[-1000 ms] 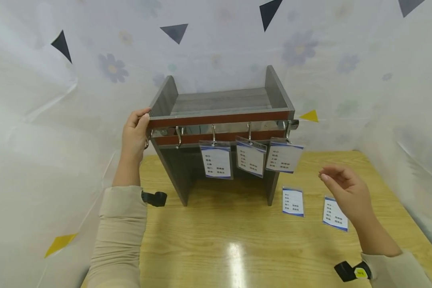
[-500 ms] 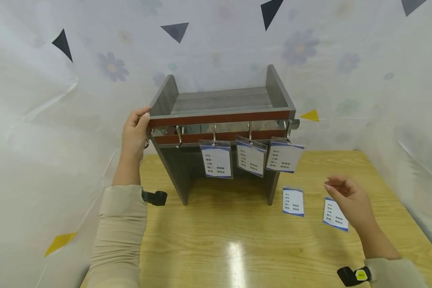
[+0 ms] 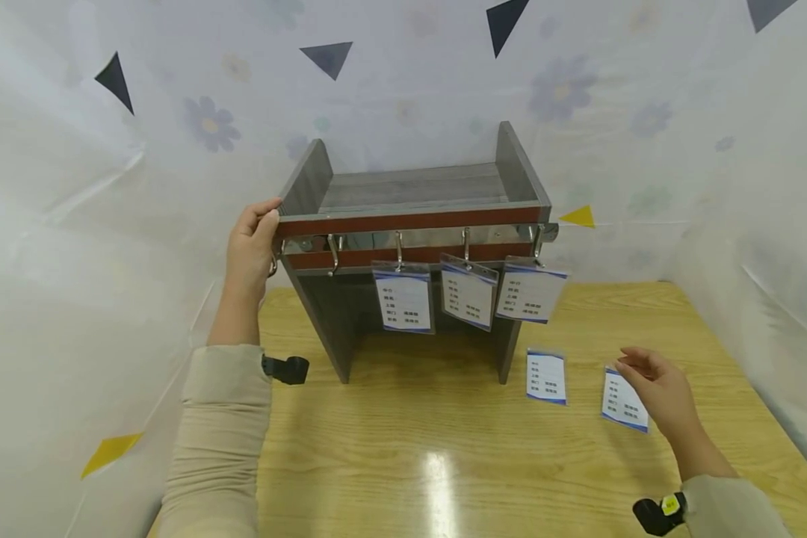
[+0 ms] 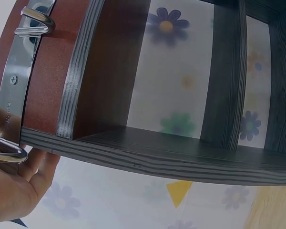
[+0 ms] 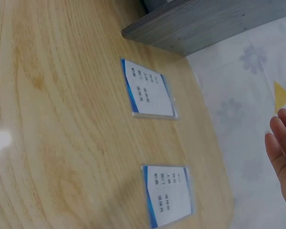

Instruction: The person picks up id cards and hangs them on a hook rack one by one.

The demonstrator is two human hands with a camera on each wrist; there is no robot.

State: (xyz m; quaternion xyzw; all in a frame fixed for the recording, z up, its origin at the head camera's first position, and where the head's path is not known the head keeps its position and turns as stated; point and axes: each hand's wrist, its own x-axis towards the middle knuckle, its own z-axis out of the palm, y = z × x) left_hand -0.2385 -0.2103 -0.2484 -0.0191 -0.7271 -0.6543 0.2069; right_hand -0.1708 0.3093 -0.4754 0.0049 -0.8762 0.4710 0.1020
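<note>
My left hand (image 3: 247,246) grips the front left corner of a grey wooden shelf (image 3: 410,187). In the left wrist view, its fingers (image 4: 42,169) show behind the shelf's edge, beside a metal hook (image 4: 9,151). Three badge holders (image 3: 405,300), printed white with blue trim, hang from the hooks at the shelf's front. Two more badges lie on the table: one near the shelf's right leg (image 3: 546,376), the other farther right (image 5: 169,195). Above that right one hovers my right hand (image 3: 659,392), its fingers loosely bent and holding nothing; part of the badge is hidden by it.
A metal rail with hooks (image 3: 334,254) runs along the red-brown front strip; the hook left of the badges is bare. The wooden table (image 3: 363,448) spreads in front of the shelf. White floral sheeting (image 3: 410,75) encloses the back and sides.
My right hand has come down and slightly to the right, from beside the hanging badges to over the right badge on the table. The left hand stays on the shelf.
</note>
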